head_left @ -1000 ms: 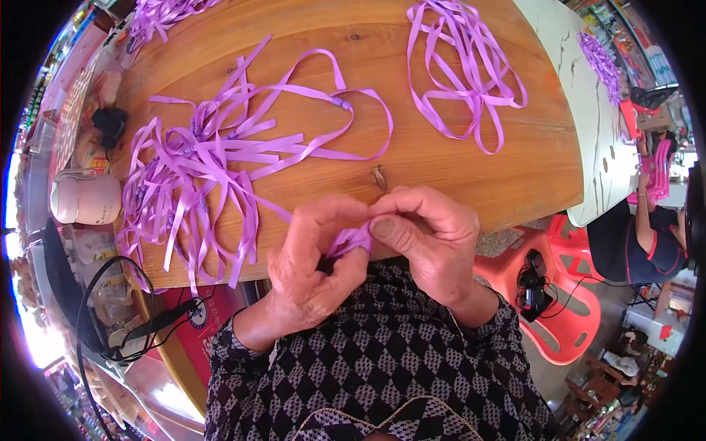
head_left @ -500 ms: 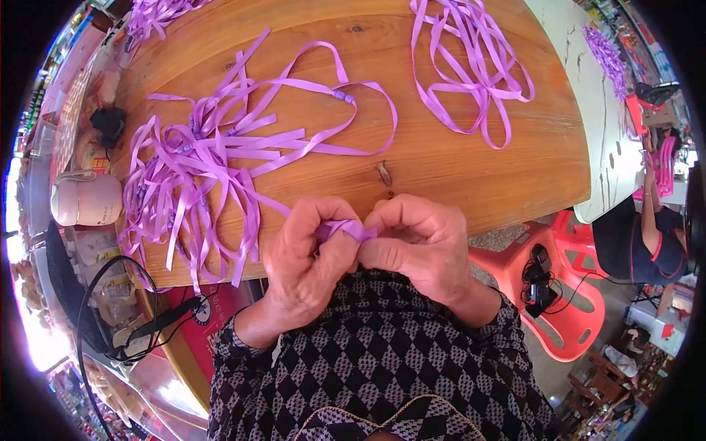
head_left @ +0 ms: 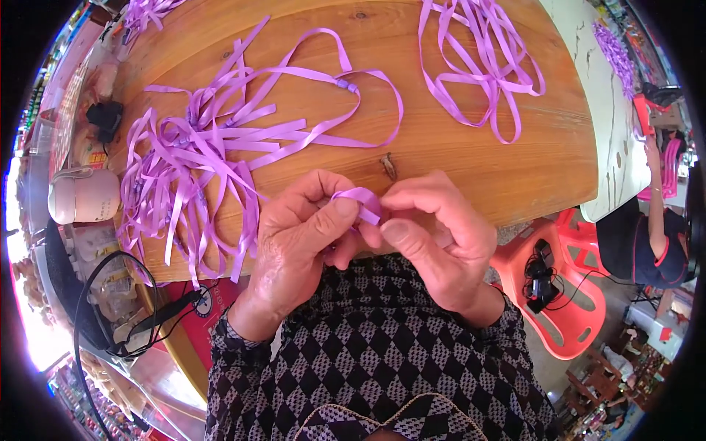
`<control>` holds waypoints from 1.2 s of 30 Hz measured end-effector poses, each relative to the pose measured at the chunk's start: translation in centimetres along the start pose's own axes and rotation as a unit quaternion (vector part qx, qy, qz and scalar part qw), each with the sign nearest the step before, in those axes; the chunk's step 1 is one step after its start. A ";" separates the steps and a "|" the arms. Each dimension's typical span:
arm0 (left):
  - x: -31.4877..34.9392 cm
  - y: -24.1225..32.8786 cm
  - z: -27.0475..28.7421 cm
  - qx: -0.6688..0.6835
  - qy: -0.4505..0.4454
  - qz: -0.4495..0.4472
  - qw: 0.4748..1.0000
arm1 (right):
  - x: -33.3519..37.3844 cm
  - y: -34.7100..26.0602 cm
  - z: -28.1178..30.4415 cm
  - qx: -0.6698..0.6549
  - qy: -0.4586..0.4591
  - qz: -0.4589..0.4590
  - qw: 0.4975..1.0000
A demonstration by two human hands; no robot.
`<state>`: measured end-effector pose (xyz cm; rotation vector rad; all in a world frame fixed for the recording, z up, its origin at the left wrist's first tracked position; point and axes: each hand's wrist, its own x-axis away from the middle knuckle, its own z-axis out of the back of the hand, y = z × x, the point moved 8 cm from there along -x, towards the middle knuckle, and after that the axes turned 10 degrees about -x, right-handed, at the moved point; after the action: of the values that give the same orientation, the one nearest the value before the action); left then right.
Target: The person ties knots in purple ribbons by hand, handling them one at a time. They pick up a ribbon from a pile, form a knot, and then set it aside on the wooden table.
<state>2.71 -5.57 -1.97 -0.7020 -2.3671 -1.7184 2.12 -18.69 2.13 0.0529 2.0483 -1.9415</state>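
Note:
Just past the table's front edge, my left hand (head_left: 290,239) pinches a purple satin ribbon (head_left: 362,195) between thumb and fingers. The ribbon bends into a small loop above the thumb, and a short cut end points toward my right hand. My right hand (head_left: 448,242) is beside that end, its thumb and forefinger apart and nothing visible between them. Part of the held ribbon is hidden behind my left fingers. To the left lies a tangled pile of purple ribbons (head_left: 180,151) with darker purple wrapped knots. Another looped bundle of ribbon (head_left: 482,77) lies at the far right.
The wooden table (head_left: 323,173) meets a white marbled surface (head_left: 581,110) on the right. A pinkish-white lidded container (head_left: 83,197) stands at the left edge. An orange plastic chair (head_left: 562,309) holds black cabled devices (head_left: 540,275). Another person's arm (head_left: 654,198) shows at right.
My right thumb and forefinger have come away from the ribbon and spread apart. The ribbon's loop and cut end now show above my left thumb. The view has shifted slightly.

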 end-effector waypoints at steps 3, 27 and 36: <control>-0.1 -0.4 -0.1 0.012 0.011 0.001 1.000 | -0.2 0.0 -0.6 0.020 -0.020 0.013 1.000; 0.2 -0.8 -0.7 0.056 -0.056 0.031 0.996 | 0.1 1.9 -0.2 -0.119 0.040 -0.080 0.989; -0.3 -0.4 -0.1 0.037 -0.022 0.022 0.999 | -0.5 2.1 -0.5 -0.159 0.004 -0.107 0.981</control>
<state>2.81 -5.83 -2.46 -0.7806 -2.4110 -1.6064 2.99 -17.94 0.28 -0.2424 2.4295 -1.6995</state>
